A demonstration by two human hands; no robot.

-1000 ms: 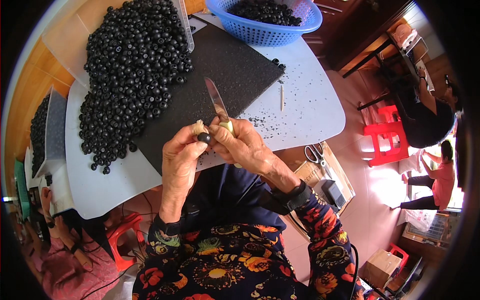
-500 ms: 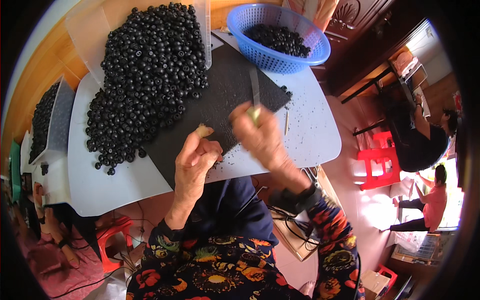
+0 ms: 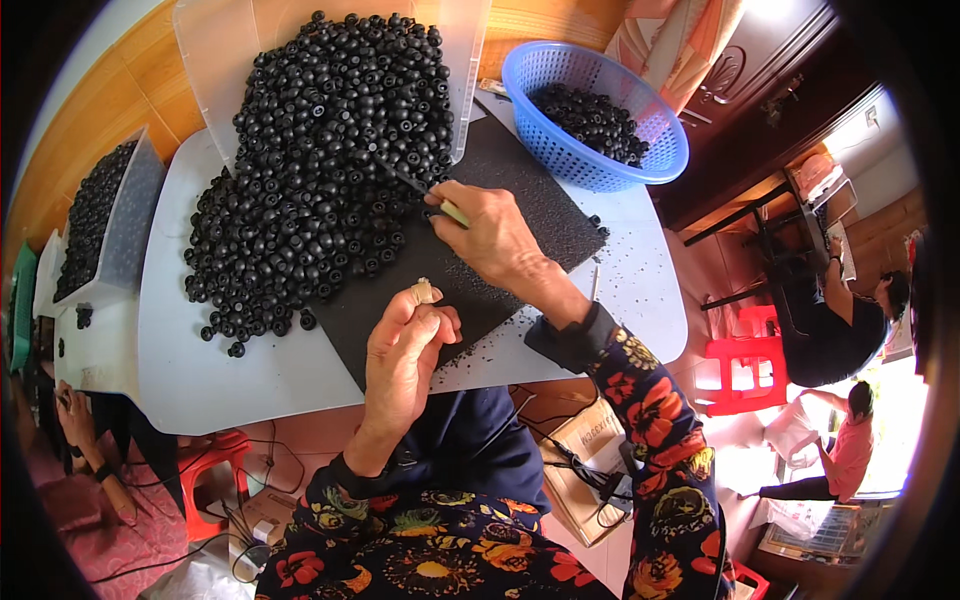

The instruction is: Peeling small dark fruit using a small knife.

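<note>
My right hand grips a small knife by its pale green handle. The blade points left over the edge of a big heap of round black bead-like pieces, many with a hole. Below it, above the near edge of a black mat, is my left hand, its fingers curled and the thumb against them. A tan wrap covers one fingertip. Whether something small is inside the left hand is hidden. The heap spills from a clear plastic bin lying open toward me.
A blue perforated basket of black pieces stands at the far right of the pale table. Black crumbs and a thin light stick lie at right. Another clear bin is at left. Other people work on both sides, near red stools.
My right hand has swung the knife left, from pointing away over the mat to the heap's edge. My left hand stays curled in nearly the same place. The view has shifted slightly.
</note>
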